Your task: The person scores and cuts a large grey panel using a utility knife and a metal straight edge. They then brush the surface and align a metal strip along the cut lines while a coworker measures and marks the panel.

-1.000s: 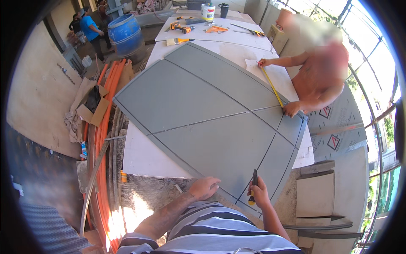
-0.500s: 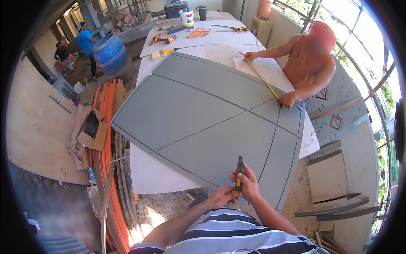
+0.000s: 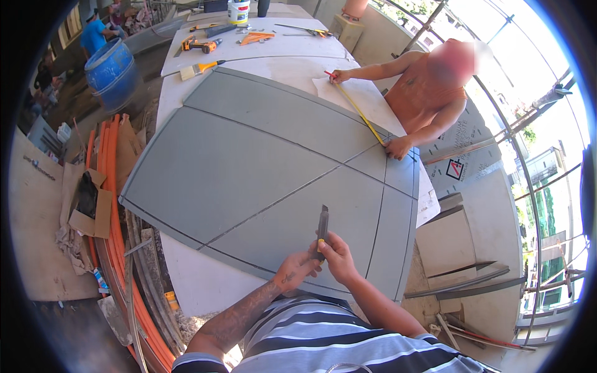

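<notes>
A black-and-yellow utility knife point(image 3: 323, 222) points up and away from me, over the near part of a large grey panel point(image 3: 267, 155). My right hand point(image 3: 340, 257) is closed around its handle. The fingers of my left hand point(image 3: 298, 269) are closed at the knife's lower end, against the right hand's fingers. Dark straight lines cross the panel and run along its edges. At its far right corner a co-worker's hand point(image 3: 398, 148) presses a yellow tape measure point(image 3: 367, 121) down. The co-worker's other hand point(image 3: 339, 76) holds the tape's far end and a red marking tool.
The panel lies on a white-topped table point(image 3: 205, 289). Beyond it are a paintbrush point(image 3: 200, 69), a cordless drill point(image 3: 200, 45), an orange square point(image 3: 255, 38) and a white bucket point(image 3: 238, 11). Orange pipes point(image 3: 112, 180) and a blue drum point(image 3: 112, 73) stand left; sheets point(image 3: 457, 239) lean right.
The view has turned, so the table and panel sit further left. The knife stays in my hands and stands a little more upright. The co-worker keeps the tape measure at the corner.
</notes>
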Action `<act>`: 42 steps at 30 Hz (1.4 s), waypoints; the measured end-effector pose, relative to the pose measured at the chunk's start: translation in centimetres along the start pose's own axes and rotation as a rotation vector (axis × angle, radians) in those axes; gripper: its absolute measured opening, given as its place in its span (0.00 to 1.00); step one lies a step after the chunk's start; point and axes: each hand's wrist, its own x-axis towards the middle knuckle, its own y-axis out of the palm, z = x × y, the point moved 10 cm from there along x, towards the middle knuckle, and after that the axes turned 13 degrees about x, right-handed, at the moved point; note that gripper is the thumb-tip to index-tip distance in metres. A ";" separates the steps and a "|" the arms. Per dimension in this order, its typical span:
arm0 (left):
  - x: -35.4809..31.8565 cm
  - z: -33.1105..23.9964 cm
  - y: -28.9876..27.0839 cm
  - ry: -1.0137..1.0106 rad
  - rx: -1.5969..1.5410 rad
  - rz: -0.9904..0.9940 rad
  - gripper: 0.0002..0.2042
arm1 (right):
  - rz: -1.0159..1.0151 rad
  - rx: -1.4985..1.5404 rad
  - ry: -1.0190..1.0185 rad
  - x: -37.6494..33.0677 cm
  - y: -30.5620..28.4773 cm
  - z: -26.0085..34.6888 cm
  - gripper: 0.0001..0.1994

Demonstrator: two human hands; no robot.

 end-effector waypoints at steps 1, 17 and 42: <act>0.1 -0.4 -0.1 0.001 0.001 0.014 0.18 | -0.015 -0.015 0.005 0.4 -0.3 -0.2 0.16; 16.5 -9.5 -16.1 0.004 0.898 -0.344 0.16 | -0.345 -0.989 -0.344 8.3 -9.3 0.2 0.27; 4.7 -9.9 -23.3 -0.383 1.355 0.274 0.24 | -0.345 -0.974 -0.372 8.8 -10.5 -0.1 0.23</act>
